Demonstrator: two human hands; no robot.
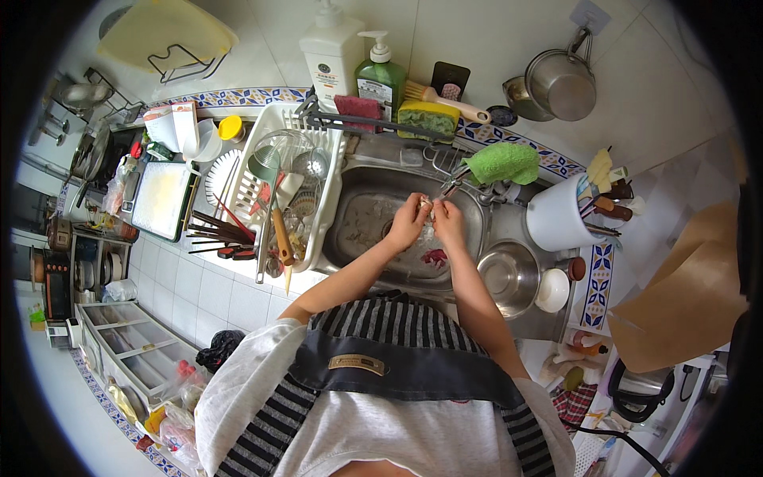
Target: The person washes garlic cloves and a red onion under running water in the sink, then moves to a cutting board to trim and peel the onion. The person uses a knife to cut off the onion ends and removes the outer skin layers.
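Note:
Both of my hands are low over the stainless steel sink [357, 238], just in front of the faucet. The fingers of my left hand [406, 225] are curled around a small pale item [425, 203], too small and covered to name. Close beside it, my right hand [449, 223] pinches at the same item with its fingertips. Below the hands, a dark red scrap [434, 257] lies on the sink floor among pale bits. A green cloth [502, 163] drapes over the faucet [456, 180].
Left of the sink stands a white dish rack [329, 214] with strainers and utensils. A steel bowl [508, 277], a white bowl [553, 290] and a white utensil holder [554, 216] are at the right. Behind are a yellow-green sponge [426, 121], a brush [453, 107] and pump bottles [381, 77].

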